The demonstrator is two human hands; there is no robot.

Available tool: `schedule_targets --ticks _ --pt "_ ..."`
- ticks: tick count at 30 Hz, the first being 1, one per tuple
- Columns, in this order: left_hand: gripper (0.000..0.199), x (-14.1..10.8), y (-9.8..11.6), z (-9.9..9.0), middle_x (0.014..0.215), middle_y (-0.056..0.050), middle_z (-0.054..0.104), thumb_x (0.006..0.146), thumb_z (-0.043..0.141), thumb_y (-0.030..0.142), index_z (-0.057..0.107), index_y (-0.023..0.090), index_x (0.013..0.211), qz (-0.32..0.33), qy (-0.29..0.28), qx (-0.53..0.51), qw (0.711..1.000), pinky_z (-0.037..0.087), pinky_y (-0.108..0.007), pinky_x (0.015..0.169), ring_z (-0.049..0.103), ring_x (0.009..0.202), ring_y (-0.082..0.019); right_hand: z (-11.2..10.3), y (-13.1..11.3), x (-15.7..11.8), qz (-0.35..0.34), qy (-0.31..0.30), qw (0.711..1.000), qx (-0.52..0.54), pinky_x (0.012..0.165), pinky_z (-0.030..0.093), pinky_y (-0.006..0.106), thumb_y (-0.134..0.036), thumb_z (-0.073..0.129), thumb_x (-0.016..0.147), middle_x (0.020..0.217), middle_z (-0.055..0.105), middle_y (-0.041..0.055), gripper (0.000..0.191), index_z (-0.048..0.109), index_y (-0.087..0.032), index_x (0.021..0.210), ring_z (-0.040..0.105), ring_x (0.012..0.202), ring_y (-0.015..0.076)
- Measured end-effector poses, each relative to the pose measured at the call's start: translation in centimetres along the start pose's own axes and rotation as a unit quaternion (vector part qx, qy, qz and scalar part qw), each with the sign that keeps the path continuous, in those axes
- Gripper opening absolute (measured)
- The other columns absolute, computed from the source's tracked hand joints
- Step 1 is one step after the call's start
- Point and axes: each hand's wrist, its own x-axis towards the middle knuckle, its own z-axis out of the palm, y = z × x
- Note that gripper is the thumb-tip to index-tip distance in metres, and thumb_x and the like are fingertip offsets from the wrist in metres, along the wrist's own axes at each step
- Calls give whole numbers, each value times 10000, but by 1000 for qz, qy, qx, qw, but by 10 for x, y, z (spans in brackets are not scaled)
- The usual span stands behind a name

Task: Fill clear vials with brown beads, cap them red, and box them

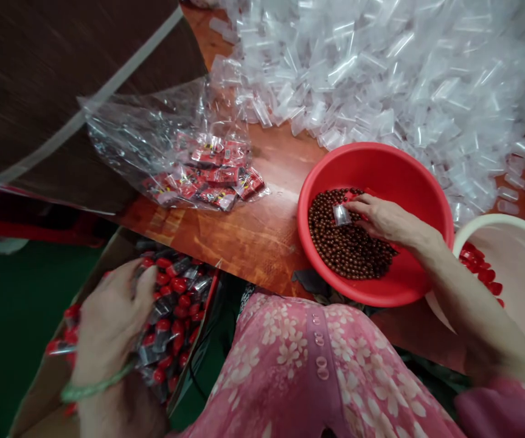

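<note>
Inside a red basin (376, 292), my right hand (381, 218) pinches a small clear plastic tube (341, 215) just over a layer of brown beads (348, 249). My left hand (114, 310), with a green bangle on the wrist, is over a cardboard box (38, 389) at the lower left. That box holds many clear tubes with red caps (177, 316). The left fingertips are hidden among the capped tubes, so their grip does not show.
A large heap of clear tubes (362, 67) covers the back of the table (262, 243). A clear bag of red packets (216, 173) lies left of the basin. At the right, a white basin (518, 261) holds red caps (483, 271).
</note>
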Motion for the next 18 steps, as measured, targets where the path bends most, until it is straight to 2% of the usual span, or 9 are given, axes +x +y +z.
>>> schedule_targets --ticks 1,2,4,7,9,11,14,16,18 --pt "324 11 13 16 1045 -6 798 944 577 412 733 331 1217 -13 18 34 999 583 -524 975 739 1129 -342 0 3 8 -12 -19 1000 5 906 574 411 -112 579 893 1307 683 136 519 641 -225 1395 711 1105 285" --pt "371 22 29 33 1151 -52 789 938 591 462 725 283 1234 4 18 38 999 593 -543 967 744 1114 -359 0 6 16 -22 -39 999 10 915 573 411 -93 592 869 1338 670 127 554 643 -248 1399 707 1122 286" --pt "366 40 65 68 1174 -116 784 932 634 436 721 212 1209 107 16 -11 994 641 -524 920 772 1031 -329 0 9 30 -44 -84 995 16 929 568 404 -96 612 865 1331 674 104 508 691 -272 1334 711 1104 272" --pt "365 55 119 113 1337 -146 715 999 585 311 622 159 1329 218 -34 -102 970 595 -474 1082 695 1253 -266 1 12 43 -72 -127 989 14 941 558 383 -135 633 885 1299 690 84 362 750 -264 1203 704 1090 252" --pt "418 59 145 138 1422 -184 649 1008 582 304 557 133 1389 256 -48 -148 954 544 -475 1152 618 1362 -264 1 13 45 -60 -135 989 7 913 558 382 -171 655 887 1260 697 102 319 750 -234 1184 702 1060 259" --pt "461 60 158 158 1473 -208 594 1010 565 290 495 129 1436 262 -53 -164 950 492 -522 1197 530 1452 -292 1 15 45 -46 -135 990 9 897 553 386 -226 678 891 1186 703 116 303 744 -210 1186 697 1014 263" --pt "466 61 160 180 1520 -196 539 1002 449 170 438 155 1467 264 -58 -165 949 398 -613 1248 368 1565 -314 4 17 42 -31 -123 991 39 913 541 393 -325 704 898 1094 688 114 285 748 -196 1149 682 984 262" --pt "502 61 157 188 1523 -188 526 967 387 92 431 155 1464 271 -53 -167 946 352 -639 1269 297 1599 -311 8 18 39 -10 -111 992 58 914 538 399 -371 717 893 1086 666 117 342 732 -185 1179 674 984 267" --pt "526 62 155 192 1510 -191 530 944 374 64 433 146 1461 276 -48 -173 944 330 -643 1280 302 1595 -309 12 16 37 5 -107 992 66 912 538 403 -406 738 875 1099 644 120 436 700 -176 1243 669 985 271"
